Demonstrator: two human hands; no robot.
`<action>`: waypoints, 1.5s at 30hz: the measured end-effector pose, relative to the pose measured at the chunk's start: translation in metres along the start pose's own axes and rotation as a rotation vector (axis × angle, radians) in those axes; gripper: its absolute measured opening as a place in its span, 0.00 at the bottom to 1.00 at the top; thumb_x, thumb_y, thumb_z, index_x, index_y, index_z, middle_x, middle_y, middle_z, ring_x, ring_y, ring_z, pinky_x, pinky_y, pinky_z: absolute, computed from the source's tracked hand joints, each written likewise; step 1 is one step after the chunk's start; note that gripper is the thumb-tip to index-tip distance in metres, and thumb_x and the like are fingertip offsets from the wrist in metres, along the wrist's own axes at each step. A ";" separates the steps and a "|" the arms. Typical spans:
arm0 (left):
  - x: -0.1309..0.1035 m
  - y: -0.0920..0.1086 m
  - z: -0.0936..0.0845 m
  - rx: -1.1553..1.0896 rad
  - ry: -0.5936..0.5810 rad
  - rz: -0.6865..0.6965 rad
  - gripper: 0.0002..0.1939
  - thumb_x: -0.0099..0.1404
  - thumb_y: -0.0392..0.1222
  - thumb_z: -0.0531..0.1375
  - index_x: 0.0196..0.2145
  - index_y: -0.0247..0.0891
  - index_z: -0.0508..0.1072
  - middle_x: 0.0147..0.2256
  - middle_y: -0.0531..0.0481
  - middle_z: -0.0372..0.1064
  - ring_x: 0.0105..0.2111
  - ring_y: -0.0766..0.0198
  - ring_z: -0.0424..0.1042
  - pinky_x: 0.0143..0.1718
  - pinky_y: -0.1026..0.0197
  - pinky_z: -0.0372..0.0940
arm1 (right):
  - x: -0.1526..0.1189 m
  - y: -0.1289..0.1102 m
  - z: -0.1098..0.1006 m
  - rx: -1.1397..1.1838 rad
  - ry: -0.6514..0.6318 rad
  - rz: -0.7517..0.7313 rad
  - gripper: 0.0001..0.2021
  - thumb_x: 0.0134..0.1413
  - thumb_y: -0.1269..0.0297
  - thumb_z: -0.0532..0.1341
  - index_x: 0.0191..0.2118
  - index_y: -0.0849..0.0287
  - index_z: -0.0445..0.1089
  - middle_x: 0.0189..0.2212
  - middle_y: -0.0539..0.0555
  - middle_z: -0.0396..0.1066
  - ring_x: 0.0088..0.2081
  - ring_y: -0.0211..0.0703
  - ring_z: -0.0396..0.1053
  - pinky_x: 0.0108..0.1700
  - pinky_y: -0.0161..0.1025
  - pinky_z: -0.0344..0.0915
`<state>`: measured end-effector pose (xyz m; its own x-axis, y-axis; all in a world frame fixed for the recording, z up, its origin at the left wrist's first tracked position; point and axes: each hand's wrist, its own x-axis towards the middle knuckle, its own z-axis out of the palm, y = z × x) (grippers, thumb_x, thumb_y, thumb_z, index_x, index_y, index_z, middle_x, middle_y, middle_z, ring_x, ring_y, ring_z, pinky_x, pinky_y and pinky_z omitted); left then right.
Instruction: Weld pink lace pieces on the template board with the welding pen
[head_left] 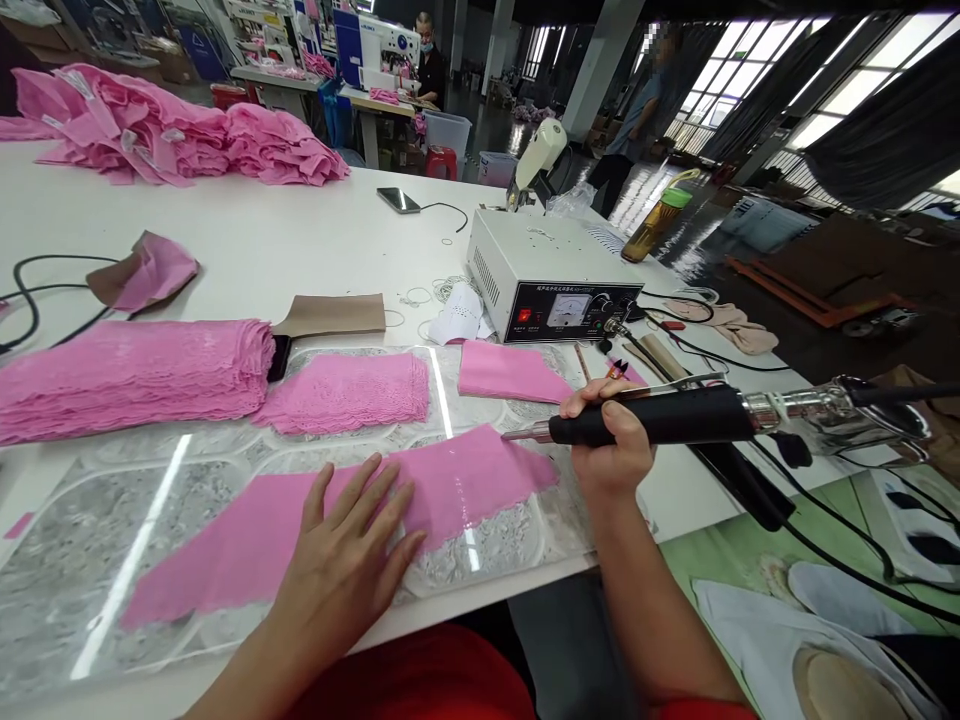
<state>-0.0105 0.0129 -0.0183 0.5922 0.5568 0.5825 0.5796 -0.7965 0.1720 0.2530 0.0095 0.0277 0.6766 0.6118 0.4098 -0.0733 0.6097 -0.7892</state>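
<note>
A long pink fabric piece [465, 475] lies flat on a clear patterned sheet [225, 480]. My left hand [356, 535] rests on its middle with the fingers spread. My right hand [615, 435] is wrapped round a black handheld tool [675, 415] with a metal tip. That tip points left and is at the fabric's upper edge, right of my left hand. Behind the piece lie a short stack of pink pieces [352, 392] and a single pink piece [510, 371]. A thick pink stack [135, 375] is at the left.
A grey control box [555, 265] with a dial stands at the back right, near a bottle [660, 225]. A phone [398, 200] and heaped pink fabric [172, 135] lie farther back. Cables run along the right. A person [431, 70] sits by a sewing machine; another person [637, 110] stands beyond.
</note>
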 end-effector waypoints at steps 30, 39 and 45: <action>-0.001 -0.012 -0.001 0.140 -0.029 0.151 0.17 0.68 0.42 0.56 0.52 0.35 0.69 0.53 0.38 0.70 0.55 0.44 0.66 0.61 0.36 0.49 | -0.004 -0.023 -0.020 -0.042 0.036 -0.016 0.04 0.40 0.66 0.58 0.28 0.57 0.65 0.25 0.46 0.63 0.21 0.35 0.64 0.27 0.38 0.63; 0.000 -0.012 0.000 0.125 -0.020 0.156 0.16 0.68 0.42 0.55 0.52 0.36 0.70 0.53 0.37 0.70 0.54 0.43 0.67 0.60 0.35 0.49 | -0.003 -0.019 -0.020 -0.073 0.003 -0.053 0.02 0.43 0.67 0.58 0.27 0.57 0.64 0.25 0.47 0.64 0.22 0.35 0.64 0.28 0.38 0.63; 0.000 -0.013 -0.002 0.138 -0.060 0.158 0.17 0.67 0.42 0.55 0.52 0.34 0.69 0.53 0.35 0.69 0.55 0.40 0.66 0.60 0.34 0.49 | -0.003 -0.025 -0.029 -0.077 0.046 -0.082 0.03 0.42 0.67 0.57 0.28 0.58 0.65 0.26 0.47 0.63 0.22 0.35 0.64 0.27 0.38 0.63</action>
<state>-0.0196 0.0224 -0.0189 0.7116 0.4443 0.5443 0.5459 -0.8373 -0.0301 0.2747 -0.0222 0.0331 0.7112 0.5366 0.4542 0.0392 0.6148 -0.7877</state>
